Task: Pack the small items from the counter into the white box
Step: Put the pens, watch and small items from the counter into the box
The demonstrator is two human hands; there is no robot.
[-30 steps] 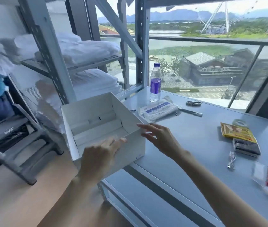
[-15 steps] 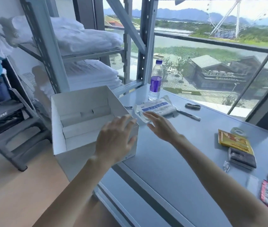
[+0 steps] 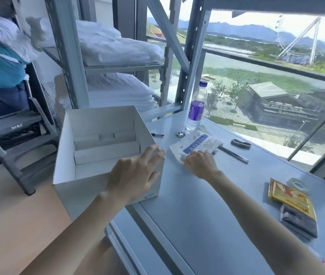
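Grey counter (image 3: 207, 205) by the window bears a bottle (image 3: 196, 110) at 12 o'clock of the packet (image 3: 199, 143) that the right hand (image 3: 199, 164) touches, grip unclear, while the straight-fingered left hand (image 3: 133, 173) rests against the white box (image 3: 102, 118).

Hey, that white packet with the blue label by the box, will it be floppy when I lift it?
Probably floppy: the packet looks like crinkled soft plastic, so it may sag from the right hand. Likely light, since it lies flat and thin.
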